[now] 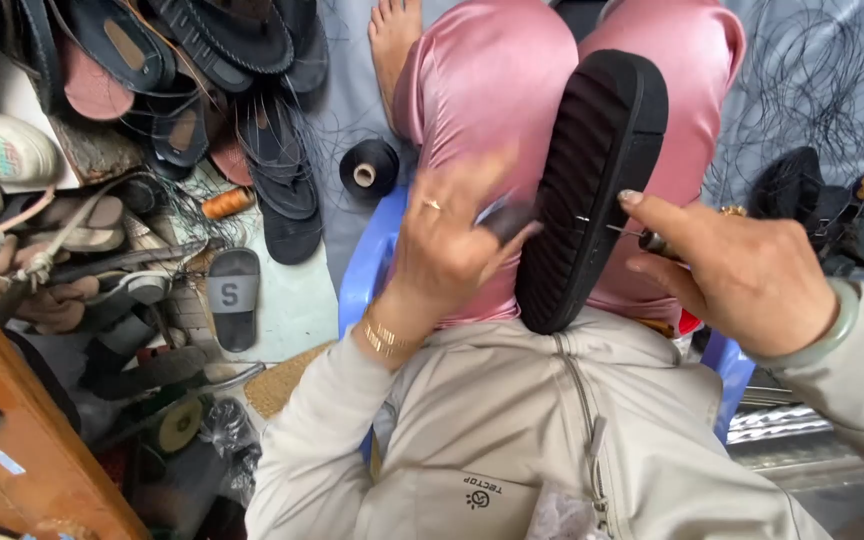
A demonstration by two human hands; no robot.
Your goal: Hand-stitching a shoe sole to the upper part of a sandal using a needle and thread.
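Sole-up black sandal [592, 190] stands on edge in the seated person's lap, ribbed tread facing the camera, toe end toward 12 o'clock, heel end pressed against the beige zip jacket [512, 440] at 6 o'clock. It rests between the knees, which are clad in pink satin trousers [482, 80].

Left hand [447, 240]: at 9 o'clock of the sandal, fingers curled and closed against its left edge, bracing it. Motion blur over the fingertips; exact hold on the edge not readable. Gold ring on one finger, gold bracelet at the wrist.

Right hand [742, 275]: at 3 o'clock of the sandal, closed around a dark-handled awl [652, 240]. Index finger stretched along the tool, tip touching the sandal's right edge. The thin metal point meets the sole's side wall about halfway along its length. Pale green bangle on the wrist.

Surroundings: person sits on a blue plastic stool [367, 265], visible either side of the lap. A bare foot shows at 12 o'clock. Black thread spool [369, 168] on the floor at 10 o'clock of the sandal, just beside the left knee. Orange spool [226, 203] farther toward 9 o'clock. Heap of worn sandals and slippers [182, 70] fills the 10 to 11 o'clock corner; a grey slide [233, 298] lies apart from it at 8 o'clock. Loose black thread [822, 70] tangled on the grey floor at 1 o'clock. Wooden furniture edge at 7 o'clock.
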